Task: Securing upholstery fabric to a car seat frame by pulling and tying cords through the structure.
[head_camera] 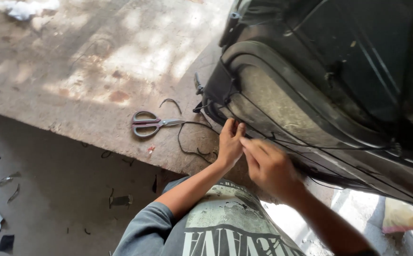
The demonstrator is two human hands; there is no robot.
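Note:
A large dusty black seat cover [282, 104], laced with thin black cord [282, 124], lies at the right on a raised concrete slab [97, 71]. My left hand [230, 142] grips the cover's lower edge, fingers curled over the rim. My right hand [268, 163] is beside it, fingers pinched at the cord along the same edge. What the fingertips hold is partly hidden. A loose loop of the cord [192, 142] trails on the slab left of my hands.
Scissors [152, 124] with dark red handles lie on the slab left of my hands. The slab's edge drops to a lower floor [50, 189] littered with black scraps [121, 200] and pale pieces. A yellowish bag [403, 219] sits at the bottom right.

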